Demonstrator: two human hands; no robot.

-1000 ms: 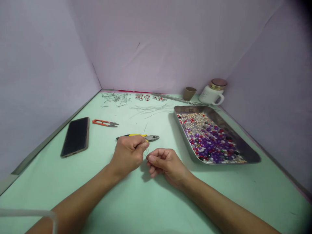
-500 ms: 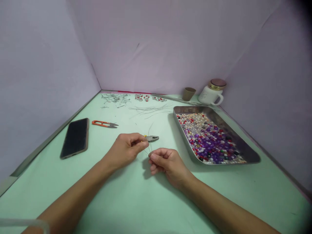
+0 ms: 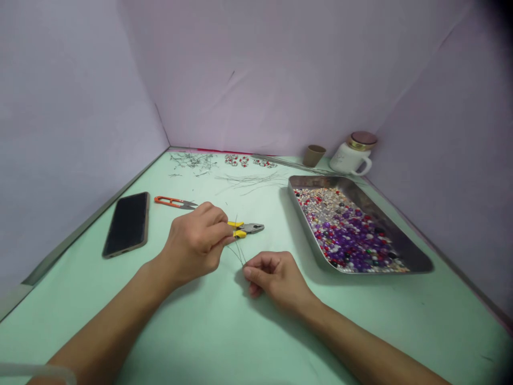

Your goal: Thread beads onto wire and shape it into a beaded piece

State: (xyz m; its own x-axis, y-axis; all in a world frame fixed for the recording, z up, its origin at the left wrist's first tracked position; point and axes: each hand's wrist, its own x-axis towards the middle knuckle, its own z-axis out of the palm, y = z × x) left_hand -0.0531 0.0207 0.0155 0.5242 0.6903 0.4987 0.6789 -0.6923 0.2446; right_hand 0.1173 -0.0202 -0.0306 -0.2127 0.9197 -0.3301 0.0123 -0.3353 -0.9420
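Observation:
Thin wires [image 3: 239, 251] run up and left from the fingertips of my right hand [image 3: 274, 275], which is closed in a pinch on their lower ends. My left hand [image 3: 200, 240] has its fingers curled shut, and one wire strand leads to its fingertips. Pliers [image 3: 253, 228] with yellow handles lie on the table just beyond, their handles partly hidden behind my left hand. Whether my left fingers touch the handles, I cannot tell. Any small part inside the right pinch is hidden.
Orange thread snips [image 3: 172, 202] and a phone [image 3: 127, 224] lie left. A metal tray [image 3: 316, 251] of mixed beads stands right. Farther back are loose wires [image 3: 248, 181], wire bits [image 3: 192, 160], red-and-clear beaded pieces [image 3: 244, 161], a brown cup [image 3: 313, 155] and a lidded white mug [image 3: 348, 159].
My left hand has moved left and turned, its back now facing up, drawing away from my right hand. More of the pliers' yellow handles shows. My right hand keeps its pinch, slightly lower.

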